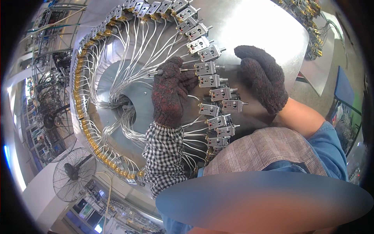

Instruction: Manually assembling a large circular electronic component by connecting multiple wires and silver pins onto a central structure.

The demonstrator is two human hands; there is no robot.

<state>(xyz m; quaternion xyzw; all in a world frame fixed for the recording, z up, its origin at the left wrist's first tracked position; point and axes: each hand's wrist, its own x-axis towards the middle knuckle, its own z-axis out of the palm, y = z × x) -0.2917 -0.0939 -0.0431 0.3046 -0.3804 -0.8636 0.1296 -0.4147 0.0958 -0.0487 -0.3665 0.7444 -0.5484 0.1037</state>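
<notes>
Both of my hands wear dark knitted gloves. My left hand (170, 91) is closed around a thin metal rod (156, 73) that points toward one silver box-shaped metal unit (205, 68) in the row on the round metal table (150, 117). To the right of that unit, my right hand (265, 78) is curled, its fingers bent by the unit's short shaft. A grey blurred piece (232, 67) lies between the shaft and the right glove; what it is I cannot make out. More units (220, 93) with shafts sit along the near right edge.
White wires (128, 78) run from the ring of units to a hole (127, 111) in the table's middle. Brass-coloured parts (82, 97) line the left rim. A standing fan (74, 171) is at lower left. Another wired bundle (311, 23) hangs at upper right, near a blue panel (344, 85).
</notes>
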